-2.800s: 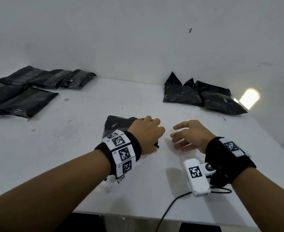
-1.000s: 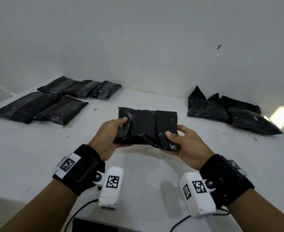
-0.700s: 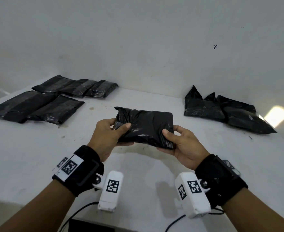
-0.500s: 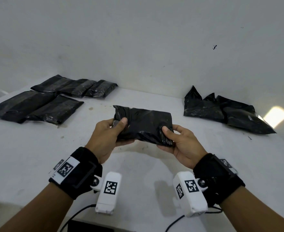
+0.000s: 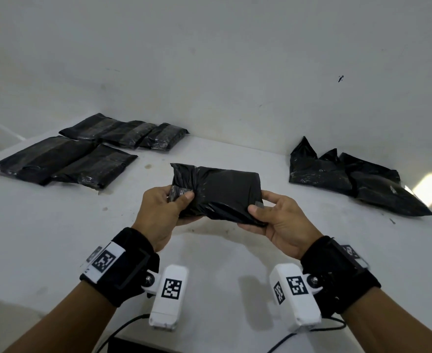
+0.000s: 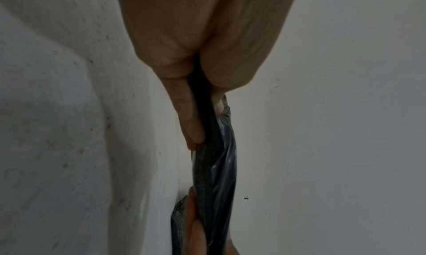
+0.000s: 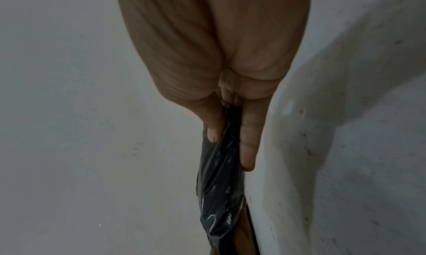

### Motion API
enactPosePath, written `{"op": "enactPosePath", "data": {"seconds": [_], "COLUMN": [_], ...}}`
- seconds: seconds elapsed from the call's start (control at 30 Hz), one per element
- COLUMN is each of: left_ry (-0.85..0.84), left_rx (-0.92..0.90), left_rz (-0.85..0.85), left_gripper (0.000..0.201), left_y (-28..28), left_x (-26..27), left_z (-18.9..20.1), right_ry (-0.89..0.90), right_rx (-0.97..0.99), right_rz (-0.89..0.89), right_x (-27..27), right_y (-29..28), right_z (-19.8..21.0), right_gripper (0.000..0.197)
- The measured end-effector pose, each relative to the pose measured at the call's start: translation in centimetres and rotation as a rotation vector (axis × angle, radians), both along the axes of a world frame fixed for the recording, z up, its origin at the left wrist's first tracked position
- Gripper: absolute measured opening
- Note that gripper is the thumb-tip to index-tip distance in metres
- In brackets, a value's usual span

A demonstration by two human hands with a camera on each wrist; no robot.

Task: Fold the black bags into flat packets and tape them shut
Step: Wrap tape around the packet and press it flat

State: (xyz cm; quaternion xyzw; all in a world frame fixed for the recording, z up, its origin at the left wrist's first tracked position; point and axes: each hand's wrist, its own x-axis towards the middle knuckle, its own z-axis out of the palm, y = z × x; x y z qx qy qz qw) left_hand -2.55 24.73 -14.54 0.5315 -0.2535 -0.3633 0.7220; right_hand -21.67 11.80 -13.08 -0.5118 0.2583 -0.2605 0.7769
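Note:
I hold a black bag (image 5: 222, 189) folded into a packet just above the white table (image 5: 44, 238), at the middle of the head view. My left hand (image 5: 176, 200) pinches its crumpled left end between thumb and fingers. My right hand (image 5: 258, 212) pinches its right end, thumb on top. In the left wrist view the black bag (image 6: 214, 167) runs edge-on from between my fingers (image 6: 191, 116). The right wrist view shows the black bag (image 7: 221, 186) the same way, with my thumb on one side and fingers (image 7: 248, 140) on the other.
Several flat folded black packets (image 5: 77, 154) lie at the table's far left. A heap of unfolded black bags (image 5: 349, 179) sits at the far right by the wall. A bright light patch (image 5: 431, 187) falls on the wall beside the heap. Cables hang off the near edge.
Earlier my hands were low on the table at a bag; now both hold the folded packet in the air. Over the last second the packet has tilted flatter and my thumbs shifted on its ends.

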Motion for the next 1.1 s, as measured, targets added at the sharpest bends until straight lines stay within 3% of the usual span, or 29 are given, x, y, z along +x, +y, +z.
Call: {"op": "enactPosePath", "data": {"seconds": [0.3, 0.4, 0.57, 0.7, 0.8, 0.97, 1.1], "left_ry": [0.149, 0.046, -0.056, -0.156, -0.374, -1.094, -1.502], "left_rx": [-0.03, 0.006, 0.024, -0.043, -0.138, -0.104, 0.062], "left_rz": [-0.138, -0.072, 0.062, 0.121, 0.202, 0.255, 0.114], "left_gripper": [0.03, 0.018, 0.02, 0.023, 0.031, 0.044, 0.045], "left_y": [2.0, 2.5, 3.0, 3.0, 2.7, 2.4, 2.1], "left_x": [3.3, 4.4, 6.0, 7.0, 8.5, 10.8, 11.9], "left_z": [1.4, 1.2, 0.9, 1.8, 3.2, 4.2, 2.6], "right_ry": [0.032, 0.028, 0.033, 0.174, 0.322, 0.405, 0.448], "right_rx": [-0.028, -0.022, -0.049, -0.083, -0.084, -0.124, -0.11], "right_rz": [0.002, 0.036, 0.106, 0.152, 0.098, 0.115, 0.169], "right_x": [3.7, 5.1, 7.5, 9.1, 10.0, 11.3, 12.8], "right_y": [-0.4, -0.1, 0.0, -0.7, -1.3, -1.0, -0.1], "right_z": [-0.5, -0.7, -0.6, 0.2, 1.0, 2.0, 1.9], "right_gripper": [0.038, 0.04, 0.041, 0.046, 0.063, 0.032, 0.034]}}
